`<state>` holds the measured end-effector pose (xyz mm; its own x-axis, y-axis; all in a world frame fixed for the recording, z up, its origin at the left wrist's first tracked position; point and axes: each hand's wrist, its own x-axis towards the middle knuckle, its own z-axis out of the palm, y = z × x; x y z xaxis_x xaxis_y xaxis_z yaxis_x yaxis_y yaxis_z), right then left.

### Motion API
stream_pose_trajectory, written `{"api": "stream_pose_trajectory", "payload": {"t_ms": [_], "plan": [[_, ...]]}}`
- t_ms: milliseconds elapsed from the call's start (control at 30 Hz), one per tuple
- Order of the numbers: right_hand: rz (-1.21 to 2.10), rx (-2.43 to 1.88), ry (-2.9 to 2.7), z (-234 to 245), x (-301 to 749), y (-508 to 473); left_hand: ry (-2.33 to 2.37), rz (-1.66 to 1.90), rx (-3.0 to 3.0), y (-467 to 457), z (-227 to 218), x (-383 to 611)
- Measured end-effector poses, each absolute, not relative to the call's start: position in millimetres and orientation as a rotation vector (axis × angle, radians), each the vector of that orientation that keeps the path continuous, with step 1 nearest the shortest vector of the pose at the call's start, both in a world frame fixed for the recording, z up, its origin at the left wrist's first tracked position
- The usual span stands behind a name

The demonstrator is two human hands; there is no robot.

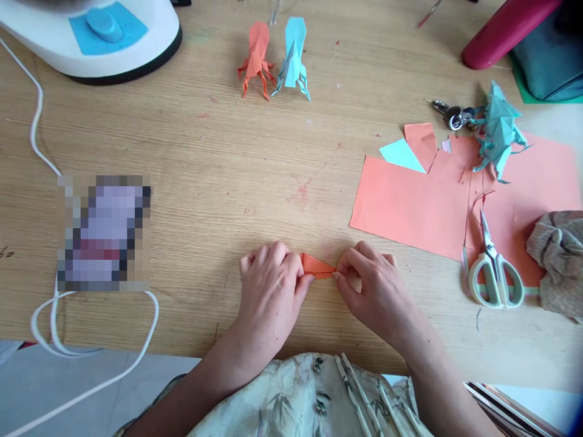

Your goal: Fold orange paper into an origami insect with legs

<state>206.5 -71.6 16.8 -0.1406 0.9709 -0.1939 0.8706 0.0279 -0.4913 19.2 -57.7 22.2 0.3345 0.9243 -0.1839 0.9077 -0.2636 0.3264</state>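
Observation:
A small folded piece of orange paper (317, 266) lies between my two hands near the table's front edge, narrowing to a point on the right. My left hand (274, 285) is closed on its wide left end, thumb at the lower edge. With thumb and forefinger, my right hand (376, 282) pinches the narrow right tip. Parts of the paper are hidden under the fingers. Farther back stand an orange origami figure (258, 54) and a light blue origami figure (294, 57), side by side, both with thin folded legs.
Orange paper sheets (410, 200) lie at right, with scissors (494, 267), a teal origami figure (498, 130) and a crumpled cloth (558, 261). A blurred phone (104, 233) and white cable (152, 321) are at left. A white lamp base (159, 36) stands at back left.

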Motion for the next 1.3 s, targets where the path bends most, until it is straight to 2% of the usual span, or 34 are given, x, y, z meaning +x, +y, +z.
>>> {"api": "stream_pose_trajectory", "payload": {"t_ms": [600, 767, 933, 1300], "plan": [[0.787, -2.092, -2.147, 30, 239, -66, 1.617, 0.131, 2.198, -57, 19, 20], [0.763, -1.860, -1.954, 37, 230, -67, 1.618, 0.138, 2.224, -56, 19, 20], [0.927, -1.556, -1.975, 30, 190, -74, 1.609, 0.123, 2.235, -57, 19, 20], [1.008, -1.610, -1.943, 21, 184, -75, 1.539, 0.249, 2.179, -64, 17, 7]]}}
